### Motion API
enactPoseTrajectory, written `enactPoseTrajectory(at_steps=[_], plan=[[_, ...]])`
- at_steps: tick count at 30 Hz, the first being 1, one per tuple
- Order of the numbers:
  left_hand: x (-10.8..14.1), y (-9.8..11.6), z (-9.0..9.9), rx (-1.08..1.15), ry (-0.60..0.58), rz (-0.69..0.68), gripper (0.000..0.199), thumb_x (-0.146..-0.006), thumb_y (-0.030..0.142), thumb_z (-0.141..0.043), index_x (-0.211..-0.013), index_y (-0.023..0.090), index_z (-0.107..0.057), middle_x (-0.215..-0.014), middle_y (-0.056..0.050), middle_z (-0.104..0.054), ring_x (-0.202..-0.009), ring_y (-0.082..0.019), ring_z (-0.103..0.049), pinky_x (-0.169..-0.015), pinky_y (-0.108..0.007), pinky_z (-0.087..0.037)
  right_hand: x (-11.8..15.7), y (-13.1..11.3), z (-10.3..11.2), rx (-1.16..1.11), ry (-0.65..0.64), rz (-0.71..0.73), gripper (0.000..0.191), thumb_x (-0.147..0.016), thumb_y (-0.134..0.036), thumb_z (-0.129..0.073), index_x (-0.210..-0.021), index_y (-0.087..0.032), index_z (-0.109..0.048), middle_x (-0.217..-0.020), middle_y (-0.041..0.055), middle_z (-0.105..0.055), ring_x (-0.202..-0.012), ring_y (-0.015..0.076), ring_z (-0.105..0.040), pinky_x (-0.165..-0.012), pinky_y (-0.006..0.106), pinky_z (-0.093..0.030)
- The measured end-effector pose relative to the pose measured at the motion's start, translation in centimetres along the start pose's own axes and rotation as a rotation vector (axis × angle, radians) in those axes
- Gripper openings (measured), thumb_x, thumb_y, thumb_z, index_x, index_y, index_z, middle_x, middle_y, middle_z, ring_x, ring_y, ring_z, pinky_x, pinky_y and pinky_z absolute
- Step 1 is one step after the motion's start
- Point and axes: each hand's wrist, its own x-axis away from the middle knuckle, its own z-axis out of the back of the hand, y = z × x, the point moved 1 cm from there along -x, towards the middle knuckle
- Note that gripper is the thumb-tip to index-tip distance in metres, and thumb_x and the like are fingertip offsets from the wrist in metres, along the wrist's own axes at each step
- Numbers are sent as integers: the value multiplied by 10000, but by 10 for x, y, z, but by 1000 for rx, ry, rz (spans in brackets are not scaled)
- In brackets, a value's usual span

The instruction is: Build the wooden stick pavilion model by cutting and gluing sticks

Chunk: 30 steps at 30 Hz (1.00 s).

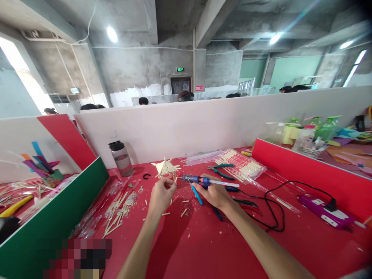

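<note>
Pale, peak-roofed wooden-stick model (pixel 166 167) stands on red tabletop (pixel 203 252). At its near side, left hand (pixel 162 192) pinches 1 short pale stick (pixel 176 179); to its right, right hand (pixel 214 193) grips blue plastic glue gun (pixel 204 181).

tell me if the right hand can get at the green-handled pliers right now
Probably not yet: the right hand grips the glue gun. Otherwise the way looks free, as the green-handled pliers lie uncovered just beyond it.
</note>
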Motion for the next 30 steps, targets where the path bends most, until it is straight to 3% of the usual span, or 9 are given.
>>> enactPoseTrajectory(at_steps=[11,30], plan=[[0,1,1,-22,-7,16,222,-717,390,-649,-700,170,-625,-597,-5,-637,-529,-130,-560,-496,-213,-375,1,-2,-2,8,-81,34,306,-928,-450,-509,-729,-219,-509,-742,17,-603,-695,185,-576,-667,277,-404],[1,4,1,11,-22,23,309,-723,473,-645,-711,164,-641,-572,-9,-629,-509,-132,-545,-490,-217,-370,-1,-10,5,-44,-49,-5,329,-932,-464,-503,-715,-222,-452,-743,8,-565,-692,175,-548,-655,276,-398]])
